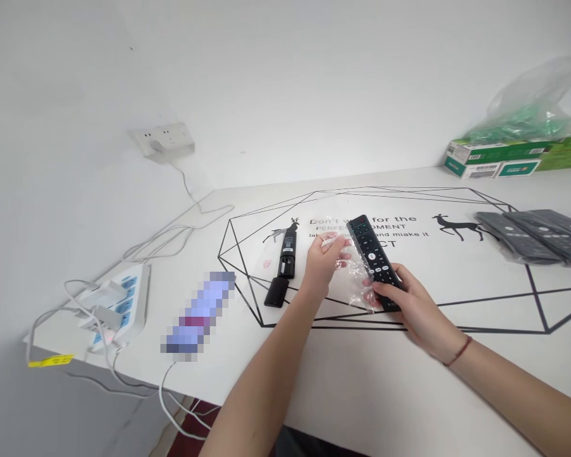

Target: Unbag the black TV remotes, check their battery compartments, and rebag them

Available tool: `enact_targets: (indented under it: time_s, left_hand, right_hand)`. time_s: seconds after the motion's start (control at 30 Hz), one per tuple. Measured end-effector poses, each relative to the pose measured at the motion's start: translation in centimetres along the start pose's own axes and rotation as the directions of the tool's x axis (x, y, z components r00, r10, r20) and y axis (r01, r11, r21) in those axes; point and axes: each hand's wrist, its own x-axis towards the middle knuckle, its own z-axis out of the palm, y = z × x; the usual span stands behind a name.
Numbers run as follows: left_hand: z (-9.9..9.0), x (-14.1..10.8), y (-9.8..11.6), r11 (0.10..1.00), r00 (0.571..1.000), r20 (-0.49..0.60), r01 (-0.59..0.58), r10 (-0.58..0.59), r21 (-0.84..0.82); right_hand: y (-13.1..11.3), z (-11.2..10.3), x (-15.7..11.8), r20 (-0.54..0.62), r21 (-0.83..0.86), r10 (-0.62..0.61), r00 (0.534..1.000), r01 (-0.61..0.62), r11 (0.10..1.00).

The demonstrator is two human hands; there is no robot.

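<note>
Behind everything, a broad white wall (314,95); below, a white table (385,374) printed with black lines, deer and lettering. At the far right, green-and-white boxes (495,152) stacked against the wall, with a clear plastic bag (528,105) on top, something green inside. Along the left edge, a white power strip (140,298) crowded with plugs and cables. Over to the right, flat and overlapping, several dark remotes in clear wrapping (537,235). Left of centre, a flat device (202,311), blurred beyond reading. Above the table's middle, a right hand (412,304) closed around the lower end of a black remote (372,254), buttons up, thumb across its face; a left hand (326,260) at the clear film (359,292) along the remote's left edge, fingers curled, pinching or merely touching impossible to tell. Farther left, lying apart, a second remote (288,251) with its battery compartment open, and just below, smallest, a black cover (276,292). Step in hand, by the look of it: handling film and held remote against each other, direction unclear. Called for next, probably: a steady low grip on the right, a light, sure pinch on the left.
</note>
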Motion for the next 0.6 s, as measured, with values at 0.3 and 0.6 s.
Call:
enact_targets:
  time_s: [0.3,0.6]
  left_hand:
    - [0.02,0.01,-0.1,0.999,0.999,-0.015,-0.034,0.034,0.002]
    - [-0.02,-0.16,-0.16,0.997,0.996,0.084,0.043,-0.038,-0.058]
  right_hand:
    - [0.52,-0.19,0.15,-0.041,-0.079,-0.024,0.999,0.021,0.997]
    - [0.66,-0.22,0.45,-0.092,-0.042,-0.049,0.995,0.045,0.998]
